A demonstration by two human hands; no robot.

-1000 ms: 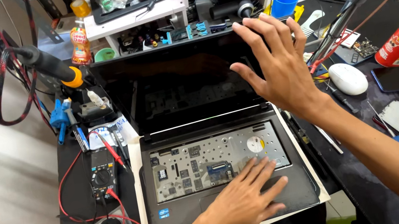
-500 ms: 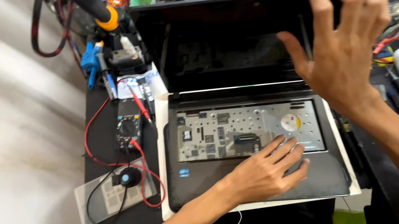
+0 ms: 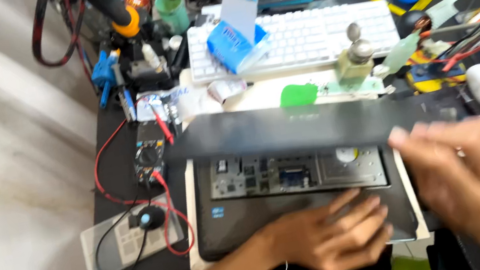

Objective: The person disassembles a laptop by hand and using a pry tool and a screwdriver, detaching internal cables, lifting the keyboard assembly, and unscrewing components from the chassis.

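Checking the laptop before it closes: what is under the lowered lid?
Under the lid shows the keyboard-less laptop base with bare metal tray and a round pale sticker. The left hand rests on the palm rest. The tray's rear strip is covered by the lid.

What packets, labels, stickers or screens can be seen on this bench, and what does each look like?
Tissue packet: blue and white, soft, lying on the white keyboard, one sheet sticking up.
Laptop lid: dark screen panel, lowered most of the way over the open base.
Sticker: small, blue, square, on the palm rest's left corner.
Multimeter: black, dial-faced, left of the laptop.
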